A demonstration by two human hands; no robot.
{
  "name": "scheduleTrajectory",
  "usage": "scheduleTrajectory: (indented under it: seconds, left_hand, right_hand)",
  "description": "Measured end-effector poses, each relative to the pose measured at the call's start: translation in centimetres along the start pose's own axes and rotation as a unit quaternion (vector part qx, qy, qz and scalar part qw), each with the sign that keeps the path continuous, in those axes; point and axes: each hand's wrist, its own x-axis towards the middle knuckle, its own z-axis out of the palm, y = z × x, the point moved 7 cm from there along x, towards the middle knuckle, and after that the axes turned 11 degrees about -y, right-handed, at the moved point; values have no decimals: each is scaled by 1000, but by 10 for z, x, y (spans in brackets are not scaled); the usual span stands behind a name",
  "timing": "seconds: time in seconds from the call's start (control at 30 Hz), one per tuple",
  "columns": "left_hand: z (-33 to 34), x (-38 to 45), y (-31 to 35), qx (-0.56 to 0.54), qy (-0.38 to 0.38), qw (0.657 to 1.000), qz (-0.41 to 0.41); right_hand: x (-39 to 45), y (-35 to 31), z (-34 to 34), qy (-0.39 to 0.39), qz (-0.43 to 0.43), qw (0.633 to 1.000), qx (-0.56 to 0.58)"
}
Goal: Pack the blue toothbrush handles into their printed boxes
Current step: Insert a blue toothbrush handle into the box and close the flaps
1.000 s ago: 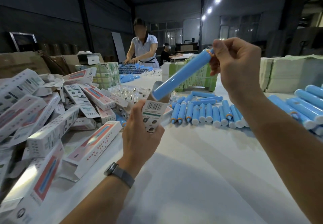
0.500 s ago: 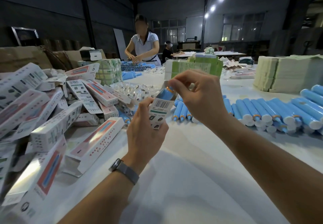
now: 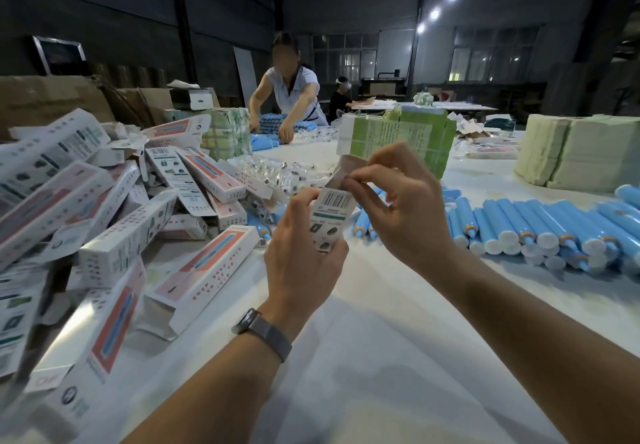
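My left hand (image 3: 304, 256) grips a white printed box (image 3: 330, 211) held upright above the table, barcode side facing me. At the box's top my right hand (image 3: 398, 208) pinches the brown end flap (image 3: 348, 168). No blue handle shows at the box's mouth. Several blue toothbrush handles (image 3: 526, 225) lie side by side in a row on the table to the right. A heap of printed boxes (image 3: 114, 221) covers the left side, some with open ends.
Green stacks of paper (image 3: 408, 138) stand behind my hands and a pale stack (image 3: 571, 152) at the far right. Small clear packets (image 3: 277, 173) lie mid-table. A person (image 3: 287, 97) leans over more blue handles at the far end. White table (image 3: 398, 357) in front.
My right hand pushed the blue handle down into the box until it went out of sight. It now pinches the end flap; the left hand kept holding the box.
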Motion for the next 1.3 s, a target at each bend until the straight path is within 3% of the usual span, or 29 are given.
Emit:
scheduleTrajectory:
  seconds: [0.1, 0.2, 0.33, 0.47, 0.5, 0.57, 0.63, 0.67, 0.73, 0.83, 1.0, 1.17, 1.3]
  left_hand:
    - [-4, 2, -8, -12, 18, 1000, -23]
    - [-10, 5, -20, -44, 55, 996, -54]
    - [-17, 6, -42, -99, 106, 983, -109]
    - [-23, 6, -60, -160, 150, 966, -135]
    - [-23, 7, -61, -163, 158, 964, -138]
    - [-21, 7, -60, -155, 160, 967, -126]
    - [-19, 7, -61, -162, 154, 966, -126]
    - [-19, 7, -64, -174, 158, 963, -130]
    - [-19, 7, -68, -190, 166, 959, -133]
    - [-16, 8, -69, -187, 149, 961, -140]
    - [-17, 7, -65, -182, 147, 962, -137]
    - [-16, 8, -63, -192, 140, 961, -139]
    - [-16, 8, -63, -178, 139, 964, -141]
  right_hand:
    - [3, 7, 11, -56, 16, 998, 33]
    - [6, 18, 26, -40, 47, 991, 119]
    - [25, 15, 78, -84, 60, 980, 171]
    - [54, 31, 114, 31, 98, 980, 172]
    - [60, 44, 127, 17, 123, 982, 139]
    - [64, 77, 164, -131, 194, 972, 16]
    - [48, 111, 200, -333, 250, 903, -111]
    - [39, 123, 212, -397, 271, 866, -135]
    - [31, 135, 226, -457, 311, 824, -121]
    - [37, 137, 245, -501, 316, 800, -99]
    - [45, 130, 264, -526, 305, 784, -122]
    - [47, 134, 251, -421, 354, 825, -133]
    - [45, 135, 250, -416, 361, 825, -131]
